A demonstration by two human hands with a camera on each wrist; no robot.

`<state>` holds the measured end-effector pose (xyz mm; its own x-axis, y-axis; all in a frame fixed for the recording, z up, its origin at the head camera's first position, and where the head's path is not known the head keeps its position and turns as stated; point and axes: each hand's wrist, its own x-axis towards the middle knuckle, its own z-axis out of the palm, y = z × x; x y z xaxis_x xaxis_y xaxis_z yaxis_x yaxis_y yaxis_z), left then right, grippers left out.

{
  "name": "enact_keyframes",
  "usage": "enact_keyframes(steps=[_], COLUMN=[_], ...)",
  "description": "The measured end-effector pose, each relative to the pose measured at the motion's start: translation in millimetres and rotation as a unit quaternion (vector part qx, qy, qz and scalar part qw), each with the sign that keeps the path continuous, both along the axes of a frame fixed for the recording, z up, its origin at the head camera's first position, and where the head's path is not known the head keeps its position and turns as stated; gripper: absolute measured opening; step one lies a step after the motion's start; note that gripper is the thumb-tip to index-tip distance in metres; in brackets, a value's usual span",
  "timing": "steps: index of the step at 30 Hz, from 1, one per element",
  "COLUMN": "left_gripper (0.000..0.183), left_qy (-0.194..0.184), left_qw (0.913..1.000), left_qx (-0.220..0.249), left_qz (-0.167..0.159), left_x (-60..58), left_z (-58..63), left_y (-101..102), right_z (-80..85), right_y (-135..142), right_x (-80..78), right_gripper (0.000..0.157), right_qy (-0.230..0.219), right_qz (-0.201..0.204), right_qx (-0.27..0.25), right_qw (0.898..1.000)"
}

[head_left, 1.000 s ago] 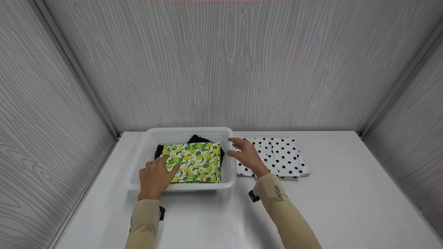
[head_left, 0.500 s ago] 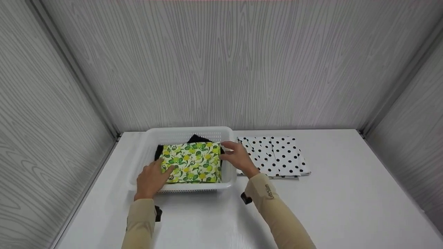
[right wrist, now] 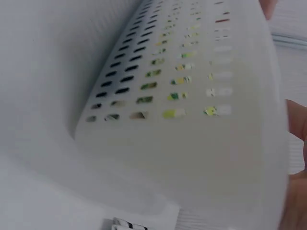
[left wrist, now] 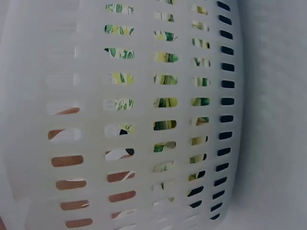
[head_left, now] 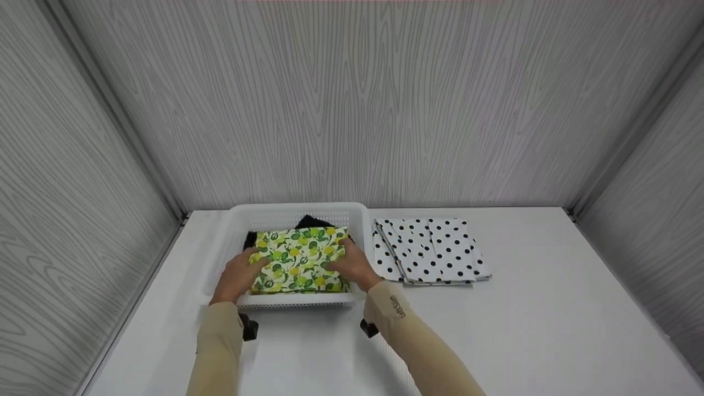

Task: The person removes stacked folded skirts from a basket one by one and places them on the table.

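A folded cloth [head_left: 300, 261] printed with yellow lemons and green leaves lies in a white plastic basket [head_left: 297, 207]. My left hand [head_left: 235, 279] grips its left side, thumb on top and fingers down along the edge. Skin shows through the slots of the basket wall [left wrist: 91, 143] in the left wrist view. At the opposite side my right hand [head_left: 356, 267] holds the cloth's right edge, its thumb over the print. Black fabric [head_left: 312, 221] pokes out from beneath the lemon cloth at the back and left. The fingertips are partly hidden at both edges.
White folded fabric with black polka dots [head_left: 440, 250] lies on the white table [head_left: 528, 319], just right of the basket. Grey wood-grain panels [head_left: 352, 110] stand at the back and both sides. The basket's front rim [head_left: 297, 298] runs between the two wrists.
My right hand has come left from above the basket's right rim onto the lemon cloth's right edge. My left hand has shifted slightly left, to the cloth's left edge.
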<state>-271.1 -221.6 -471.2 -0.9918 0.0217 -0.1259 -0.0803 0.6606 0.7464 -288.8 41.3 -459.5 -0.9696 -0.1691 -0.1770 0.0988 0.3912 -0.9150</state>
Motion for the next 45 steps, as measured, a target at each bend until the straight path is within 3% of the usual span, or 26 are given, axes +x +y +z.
enact_keyframes(steps=[12,18,26,35,42,45], left_gripper=[0.075,0.073,0.077,0.065,0.066,0.071], left_qy=[-0.066,-0.098,-0.112,-0.097,-0.089,-0.086], left_qw=[0.9964,0.9923,0.9833,0.9846,0.9879,0.986], left_qx=[0.054,0.076,0.144,0.14,0.112,0.124], left_qz=[0.003,-0.001,-0.007,-0.041,-0.06,-0.071], left_x=[-12.5,-16.0,-19.4,-21.4,-25.6,-27.6], left_z=[-4.1,-4.8,-6.8,-11.9,-12.4,-12.0], left_y=[0,-5,-11,-14,-10,-9], right_z=[-18.0,-22.0,-24.8,-27.6,-29.2,-28.6], right_y=[-6,-9,-12,-14,-13,-10], right_x=[-1.7,-5.1,-9.1,-10.5,-16.5,-18.0], right_gripper=[0.079,0.088,0.098,0.078,0.075,0.072], right_qy=[-0.071,-0.1,-0.084,-0.001,-0.019,-0.03], right_qz=[-0.041,-0.029,-0.037,-0.046,0.021,0.039], right_qx=[-0.06,-0.075,-0.076,-0.075,-0.093,-0.102], right_qw=[0.995,0.992,0.993,0.996,0.995,0.994])
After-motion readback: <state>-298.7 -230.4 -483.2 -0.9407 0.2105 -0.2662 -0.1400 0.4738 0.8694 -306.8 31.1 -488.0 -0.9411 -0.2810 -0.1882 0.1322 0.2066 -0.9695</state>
